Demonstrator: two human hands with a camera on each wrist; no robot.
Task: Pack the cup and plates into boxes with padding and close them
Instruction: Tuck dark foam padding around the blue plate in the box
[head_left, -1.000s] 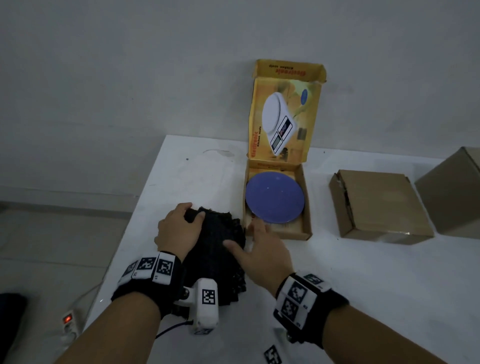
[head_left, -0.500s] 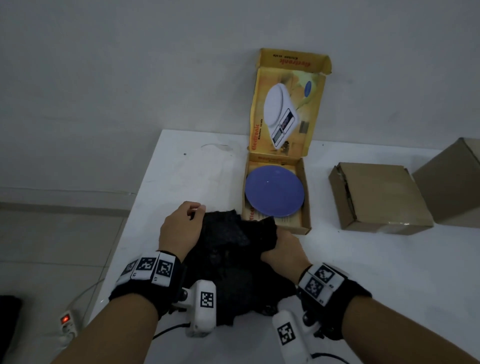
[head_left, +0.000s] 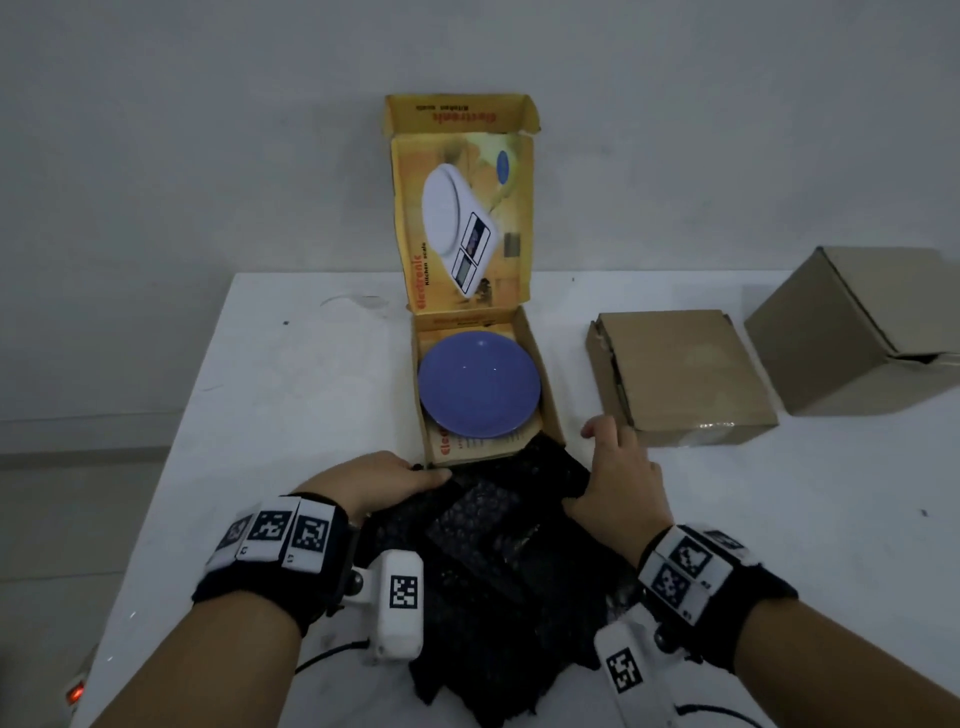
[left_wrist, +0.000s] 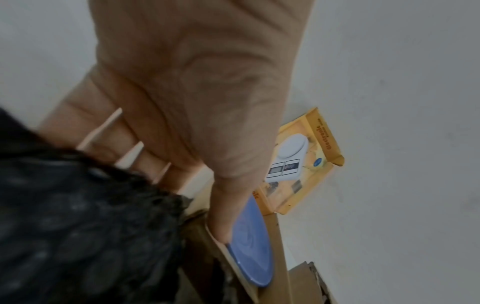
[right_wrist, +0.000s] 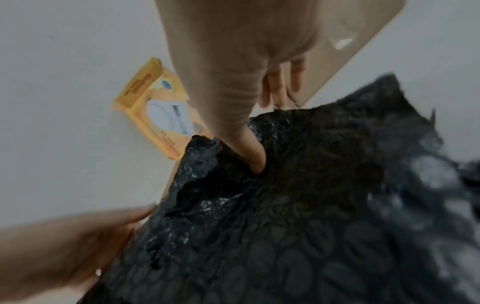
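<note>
A blue plate (head_left: 479, 384) lies flat in the open yellow scale box (head_left: 549, 400), whose lid (head_left: 462, 218) stands upright against the wall. Just in front of the box I hold a sheet of black bubble wrap (head_left: 498, 545) between both hands, its far edge overlapping the box's near right corner. My left hand (head_left: 415, 470) grips the sheet's left edge, with the thumb (left_wrist: 221, 216) reaching to the box's front wall by the plate (left_wrist: 253, 246). My right hand (head_left: 597, 467) pinches the right edge, thumb (right_wrist: 249, 148) on top of the wrap (right_wrist: 311, 205). No cup is in view.
A closed flat brown cardboard box (head_left: 680, 374) lies right of the yellow box, close to my right fingers. A taller brown box (head_left: 872, 327) stands at the far right. The white table (head_left: 311, 374) ends at its left edge; a power strip with a red light (head_left: 77, 693) lies on the floor.
The wrap went from a bundle pressed on the table to a sheet spread between my hands and brought up to the box's front. My right hand shifted right to its edge.
</note>
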